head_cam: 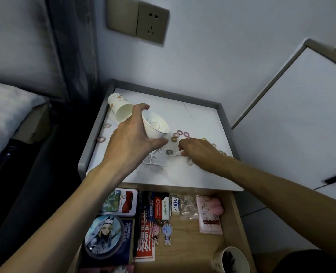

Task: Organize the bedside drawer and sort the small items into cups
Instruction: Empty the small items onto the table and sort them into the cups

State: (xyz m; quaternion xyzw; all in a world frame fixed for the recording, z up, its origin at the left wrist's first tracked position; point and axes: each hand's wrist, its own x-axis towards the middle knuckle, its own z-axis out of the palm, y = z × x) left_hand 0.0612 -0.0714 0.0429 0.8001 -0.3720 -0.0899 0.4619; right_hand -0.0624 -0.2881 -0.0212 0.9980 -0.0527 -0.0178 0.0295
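- Head view: I judge the sorting step is in hand, with white pieces going into one cup.
- My left hand grips a plain white paper cup, thumb on its near side and fingers curled round its far side. The cup is tilted with its mouth toward the right, above the white marble-look tabletop.
- My right hand pinches a small white plastic piece between its fingertips, low over the tabletop, just right of and nearer than the cup's base.
- A heap of white plastic loops lies near my left thumb, and small coloured hair rings are scattered to the right.
- Next, I think, comes a short lift leftward to the cup's mouth, then a release inside.
- A spotted paper cup lies on its side at the far left, and the open wooden drawer is nearest me.
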